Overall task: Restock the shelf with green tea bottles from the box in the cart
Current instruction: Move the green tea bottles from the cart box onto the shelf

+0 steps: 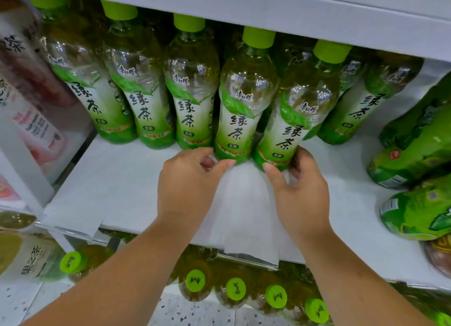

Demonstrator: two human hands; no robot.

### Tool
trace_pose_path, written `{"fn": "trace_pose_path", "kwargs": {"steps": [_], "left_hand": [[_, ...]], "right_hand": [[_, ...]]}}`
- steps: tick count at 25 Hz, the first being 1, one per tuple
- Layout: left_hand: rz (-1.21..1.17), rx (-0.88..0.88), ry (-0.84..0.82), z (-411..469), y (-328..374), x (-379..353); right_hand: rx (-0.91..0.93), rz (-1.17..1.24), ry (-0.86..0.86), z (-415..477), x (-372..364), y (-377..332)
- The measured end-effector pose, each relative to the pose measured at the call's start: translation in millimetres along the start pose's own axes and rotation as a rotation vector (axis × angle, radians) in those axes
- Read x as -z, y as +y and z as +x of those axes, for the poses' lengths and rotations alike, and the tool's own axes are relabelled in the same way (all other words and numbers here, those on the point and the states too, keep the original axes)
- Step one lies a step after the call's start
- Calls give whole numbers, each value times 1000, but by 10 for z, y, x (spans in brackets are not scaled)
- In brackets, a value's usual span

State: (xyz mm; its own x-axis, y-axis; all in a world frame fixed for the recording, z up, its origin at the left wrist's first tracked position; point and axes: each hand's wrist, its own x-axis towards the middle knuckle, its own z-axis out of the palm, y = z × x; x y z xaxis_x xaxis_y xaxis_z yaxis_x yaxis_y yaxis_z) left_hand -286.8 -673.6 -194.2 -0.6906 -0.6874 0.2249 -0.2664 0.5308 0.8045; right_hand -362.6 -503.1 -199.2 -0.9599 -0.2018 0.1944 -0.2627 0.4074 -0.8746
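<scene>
A row of green tea bottles [146, 106] with lime caps stands on the white shelf [122, 179], more of them behind. My left hand [188, 181] is at the foot of the fourth front bottle [240, 120], thumb on its front and fingertips on its left side. My right hand [300, 193] wraps the base of the fifth front bottle [290, 135], thumb in front and fingers behind. Both bottles stand on the shelf, leaning slightly left. The cart and the box are out of view.
The upper shelf board [292, 10] hangs just above the caps. Green wrapped bottles [415, 154] lie at the right end of the shelf. Pink-labelled bottles [31, 106] stand at the left. Green-capped bottles [235, 289] fill the shelf below.
</scene>
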Motion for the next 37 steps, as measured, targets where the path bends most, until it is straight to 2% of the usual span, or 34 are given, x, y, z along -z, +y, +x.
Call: {"fn": "trace_pose_path", "kwargs": {"steps": [16, 23, 26, 29, 34, 37], "left_hand": [[131, -33, -68, 20, 39, -3], [89, -37, -60, 15, 9, -4], [7, 13, -90, -10, 23, 52], [-98, 139, -182, -39, 72, 184], [-268, 248, -449, -280, 230, 502], [-293, 294, -557, -438, 299, 721]], "right_hand": [[41, -158, -54, 38, -34, 3], [39, -167, -36, 37, -66, 12], [43, -144, -52, 20, -28, -16], [-97, -26, -129, 2, 29, -111], [-400, 60, -69, -333, 189, -380], [-498, 122, -104, -606, 335, -559]]}}
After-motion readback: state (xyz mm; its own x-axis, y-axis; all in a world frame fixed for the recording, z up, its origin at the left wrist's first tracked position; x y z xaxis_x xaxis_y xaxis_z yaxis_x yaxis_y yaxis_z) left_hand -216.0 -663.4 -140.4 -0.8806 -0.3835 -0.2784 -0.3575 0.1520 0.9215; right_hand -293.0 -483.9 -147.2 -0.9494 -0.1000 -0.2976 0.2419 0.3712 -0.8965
